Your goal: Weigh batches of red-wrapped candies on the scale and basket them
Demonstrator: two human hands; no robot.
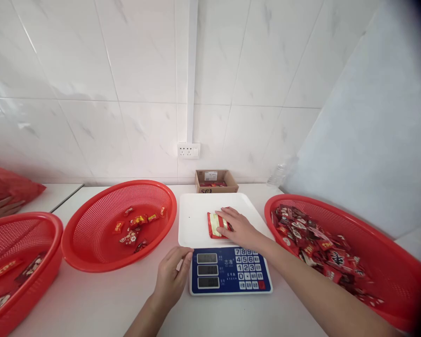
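My right hand (pixel 240 227) rests over a red and cream packet (pixel 214 224) on the white pan (pixel 196 231) of a digital scale. The thumb lies near the packet's lower edge and the fingers along its upper side; the palm hides its right end. Beside the left corner of the scale's blue keypad panel (pixel 231 270) is my left hand (pixel 171 274). Its fingers are curled and the thumb and forefinger tips come together, with nothing visible between them. Digits on the displays are too faint to read.
A red basket (pixel 91 201) with a few wrapped sweets stands left; another red basket (pixel 52 234) is farther left. At right, a red basket (pixel 389 252) holds many packets. Behind the scale sits a cardboard box (pixel 217 189). Another person's hand (pixel 5 206) touches a red bag (pixel 14 185).
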